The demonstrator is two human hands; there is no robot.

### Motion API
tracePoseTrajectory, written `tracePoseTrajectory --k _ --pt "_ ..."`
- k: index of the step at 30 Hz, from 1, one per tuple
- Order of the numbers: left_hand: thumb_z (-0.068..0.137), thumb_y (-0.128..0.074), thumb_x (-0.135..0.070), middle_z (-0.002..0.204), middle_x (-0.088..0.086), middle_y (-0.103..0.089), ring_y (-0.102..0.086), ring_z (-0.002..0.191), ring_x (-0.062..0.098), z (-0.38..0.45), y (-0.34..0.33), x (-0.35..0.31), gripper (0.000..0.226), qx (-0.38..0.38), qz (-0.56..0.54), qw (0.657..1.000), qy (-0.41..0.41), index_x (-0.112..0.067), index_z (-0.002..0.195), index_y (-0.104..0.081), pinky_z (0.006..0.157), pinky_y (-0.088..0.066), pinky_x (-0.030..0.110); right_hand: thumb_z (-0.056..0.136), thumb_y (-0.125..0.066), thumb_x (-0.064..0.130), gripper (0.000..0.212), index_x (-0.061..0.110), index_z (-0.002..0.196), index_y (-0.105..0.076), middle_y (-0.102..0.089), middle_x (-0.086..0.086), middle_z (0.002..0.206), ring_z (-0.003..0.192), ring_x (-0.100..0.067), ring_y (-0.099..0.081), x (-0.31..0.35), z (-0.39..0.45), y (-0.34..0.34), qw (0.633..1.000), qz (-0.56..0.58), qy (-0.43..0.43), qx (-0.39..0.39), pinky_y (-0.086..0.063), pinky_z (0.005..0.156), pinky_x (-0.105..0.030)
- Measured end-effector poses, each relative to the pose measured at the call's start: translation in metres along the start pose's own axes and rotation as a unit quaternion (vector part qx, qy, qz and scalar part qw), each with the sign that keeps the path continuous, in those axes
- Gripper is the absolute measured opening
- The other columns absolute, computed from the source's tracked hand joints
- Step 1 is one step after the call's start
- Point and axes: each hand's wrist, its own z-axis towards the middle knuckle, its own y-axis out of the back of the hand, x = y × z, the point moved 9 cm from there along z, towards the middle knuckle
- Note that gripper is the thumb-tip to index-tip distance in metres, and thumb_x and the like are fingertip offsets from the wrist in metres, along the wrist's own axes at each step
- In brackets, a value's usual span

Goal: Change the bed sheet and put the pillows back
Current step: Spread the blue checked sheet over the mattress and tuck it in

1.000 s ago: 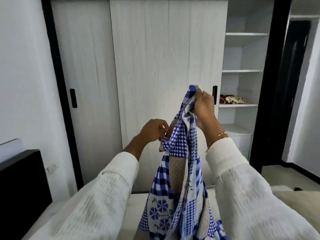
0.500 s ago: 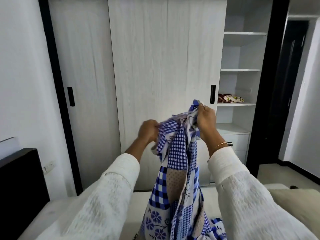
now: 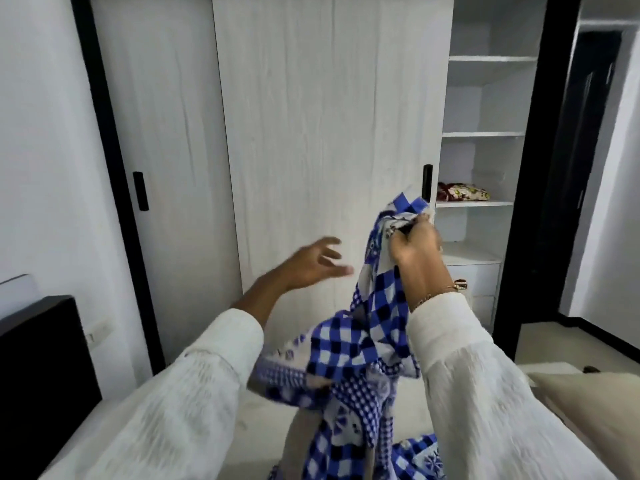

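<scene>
A blue and white checked bed sheet [image 3: 360,344] with flower patches hangs in front of me, bunched up over the bare mattress [image 3: 249,420]. My right hand [image 3: 414,244] grips its top edge, raised near the wardrobe handle. My left hand [image 3: 311,263] is off the cloth, fingers spread, just left of the sheet and blurred by motion. A beige pillow [image 3: 588,407] lies at the right on the bed.
A white wardrobe [image 3: 325,133] with sliding doors stands straight ahead; its right part has shelves, one with a folded red cloth [image 3: 462,192]. A black headboard [image 3: 38,355] is at the left. A dark doorway [image 3: 585,161] opens at the right.
My left hand has let go of the sheet and opened, moving left. The right hand keeps its grip and has shifted right; the sheet's lower part swung outward.
</scene>
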Motion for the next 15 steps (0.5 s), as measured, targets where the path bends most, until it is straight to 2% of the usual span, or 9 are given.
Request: tracePoseTrajectory --k 2,3,4,6,8,10,11,13,15 --pt "0.079 -0.073 -0.029 0.113 0.0 -0.058 -0.062 0.087 0.015 -0.01 -0.045 -0.006 0.058 0.131 0.019 0.991 0.01 -0.022 0.13 -0.046 0.067 -0.054 0.023 0.101 -0.037 0.016 0.03 0.008 0.076 -0.052 -0.066 0.001 0.06 0.051 -0.01 -0.06 -0.013 -0.012 -0.026 0.997 0.019 -0.035 0.073 -0.052 0.055 -0.016" --pt "0.082 -0.071 -0.022 0.107 0.003 -0.061 -0.062 0.078 0.015 -0.01 -0.058 -0.003 0.054 0.15 0.039 0.988 0.016 -0.021 0.13 -0.047 0.06 -0.053 0.021 0.101 -0.037 0.017 0.031 0.007 0.077 -0.053 -0.068 0.003 0.059 0.051 -0.01 -0.061 -0.015 -0.011 -0.032 0.995 0.02 -0.034 0.097 -0.053 0.058 -0.015" --pt "0.085 -0.066 -0.016 0.104 0.007 -0.062 -0.063 0.073 0.018 -0.008 -0.068 0.004 0.052 0.146 0.053 0.987 0.026 -0.019 0.132 -0.045 0.056 -0.052 0.02 0.101 -0.037 0.019 0.031 0.006 0.079 -0.054 -0.067 0.005 0.063 0.053 -0.011 -0.062 -0.015 -0.01 -0.037 0.993 0.026 -0.037 0.11 -0.053 0.068 -0.017" --pt "0.088 -0.059 -0.011 0.116 0.013 -0.06 -0.065 0.09 0.03 -0.004 -0.081 0.015 0.051 0.112 0.04 0.992 0.036 -0.013 0.135 -0.039 0.064 -0.056 0.026 0.1 -0.038 0.019 0.028 0.004 0.084 -0.056 -0.068 0.003 0.061 0.054 -0.012 -0.063 -0.014 -0.007 -0.039 0.99 0.033 -0.042 0.133 -0.051 0.082 -0.027" --pt "0.087 -0.06 -0.02 0.128 0.013 -0.052 -0.06 0.105 0.03 -0.002 -0.092 0.016 0.062 0.093 -0.061 0.992 0.051 -0.012 0.141 -0.029 0.069 -0.058 0.033 0.099 -0.04 0.018 0.026 0.004 0.086 -0.057 -0.066 -0.003 0.059 0.053 -0.012 -0.063 -0.02 -0.003 -0.034 0.985 0.034 -0.071 0.153 -0.054 0.075 -0.026" --pt "0.089 -0.059 -0.026 0.13 0.013 -0.051 -0.061 0.095 0.025 -0.005 -0.101 0.011 0.077 0.065 -0.145 0.983 0.091 -0.017 0.146 -0.01 0.052 -0.054 0.025 0.098 -0.039 0.015 0.026 0.004 0.084 -0.058 -0.064 -0.004 0.059 0.054 -0.011 -0.061 -0.027 -0.001 -0.024 0.982 0.027 -0.098 0.162 -0.054 0.065 -0.02" --pt "0.091 -0.057 -0.032 0.129 0.014 -0.054 -0.062 0.095 0.027 -0.005 -0.102 0.009 0.076 0.035 -0.158 0.981 0.103 -0.018 0.147 -0.008 0.052 -0.054 0.027 0.098 -0.038 0.013 0.027 0.004 0.081 -0.057 -0.063 -0.005 0.057 0.055 -0.011 -0.061 -0.03 -0.002 -0.019 0.979 0.024 -0.114 0.167 -0.053 0.062 -0.018" --pt "0.095 -0.045 -0.041 0.119 0.019 -0.061 -0.063 0.098 0.034 -0.002 -0.096 0.005 0.052 -0.029 -0.123 0.987 0.101 -0.008 0.135 -0.04 0.073 -0.056 0.038 0.097 -0.034 0.01 0.033 0.003 0.074 -0.056 -0.062 -0.007 0.055 0.05 -0.014 -0.061 -0.03 -0.011 -0.012 0.974 0.0 -0.138 0.182 -0.052 0.055 -0.019" --pt "0.098 -0.04 -0.036 0.1 0.019 -0.066 -0.065 0.083 0.032 -0.004 -0.079 0.0 0.04 -0.112 -0.161 0.975 0.104 -0.003 0.106 -0.06 0.074 -0.056 0.037 0.095 -0.034 0.009 0.033 0.004 0.071 -0.056 -0.061 -0.008 0.052 0.042 -0.017 -0.06 -0.026 -0.013 0.004 0.971 -0.03 -0.152 0.182 -0.05 0.048 -0.019"
